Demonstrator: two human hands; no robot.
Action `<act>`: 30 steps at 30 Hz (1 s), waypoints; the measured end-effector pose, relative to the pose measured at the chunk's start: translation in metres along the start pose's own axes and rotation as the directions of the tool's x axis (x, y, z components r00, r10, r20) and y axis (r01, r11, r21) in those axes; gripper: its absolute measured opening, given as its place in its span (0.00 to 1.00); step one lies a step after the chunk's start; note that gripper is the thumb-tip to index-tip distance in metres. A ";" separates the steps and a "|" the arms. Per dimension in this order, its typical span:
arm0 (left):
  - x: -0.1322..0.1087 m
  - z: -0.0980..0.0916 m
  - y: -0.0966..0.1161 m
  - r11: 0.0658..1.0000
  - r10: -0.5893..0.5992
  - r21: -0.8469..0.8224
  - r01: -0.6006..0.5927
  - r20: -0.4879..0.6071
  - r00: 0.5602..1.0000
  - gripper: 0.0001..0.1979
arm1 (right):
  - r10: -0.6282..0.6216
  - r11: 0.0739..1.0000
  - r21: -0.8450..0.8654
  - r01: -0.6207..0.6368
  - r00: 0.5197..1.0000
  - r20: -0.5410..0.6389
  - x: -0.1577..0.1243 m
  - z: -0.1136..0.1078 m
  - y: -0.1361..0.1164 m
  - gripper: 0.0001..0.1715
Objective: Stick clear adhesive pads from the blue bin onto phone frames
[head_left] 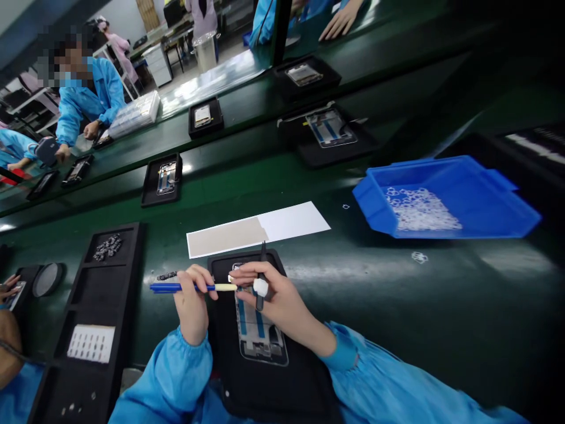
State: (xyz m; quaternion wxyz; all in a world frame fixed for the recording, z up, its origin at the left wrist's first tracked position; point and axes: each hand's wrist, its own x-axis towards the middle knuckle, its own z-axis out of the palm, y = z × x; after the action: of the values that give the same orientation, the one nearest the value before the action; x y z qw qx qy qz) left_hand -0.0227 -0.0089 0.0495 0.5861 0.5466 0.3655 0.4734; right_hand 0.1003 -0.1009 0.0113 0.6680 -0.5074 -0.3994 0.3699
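My left hand grips a blue pen-like tool with a cream tip, held level and pointing right. My right hand is closed on black tweezers that stand upright, with a white cot on one finger. Both hands meet over the top end of a phone frame lying in a black holder tray right in front of me. The cream tip touches the fingers of my right hand near the frame's upper edge.
A black compartment tray at left holds small dark parts and a white sticker sheet. A white and beige sheet lies beyond the holder. A blue bin with clear small parts sits at right. More phone trays ride the green belt; other workers sit opposite.
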 end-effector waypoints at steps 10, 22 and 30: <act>-0.004 -0.006 0.016 0.971 -0.240 0.057 0.233 0.275 0.931 0.16 | 0.008 0.999 -0.035 -0.014 0.983 -0.185 0.006 -0.004 0.001 0.13; 0.000 -0.007 0.009 0.976 -0.093 0.204 0.071 0.099 0.991 0.13 | 0.025 0.997 0.074 -0.018 0.995 -0.100 0.006 -0.004 -0.002 0.16; 0.006 -0.009 0.007 0.980 -0.183 0.109 0.165 0.178 0.967 0.18 | 0.018 0.998 0.061 -0.015 0.998 -0.052 0.006 -0.009 -0.009 0.17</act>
State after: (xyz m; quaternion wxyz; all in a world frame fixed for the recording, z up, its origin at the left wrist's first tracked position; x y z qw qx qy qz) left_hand -0.0309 -0.0005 0.0553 0.6312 0.5812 0.3769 0.3490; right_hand 0.1117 -0.1003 0.0199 0.6903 -0.4997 -0.3659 0.3739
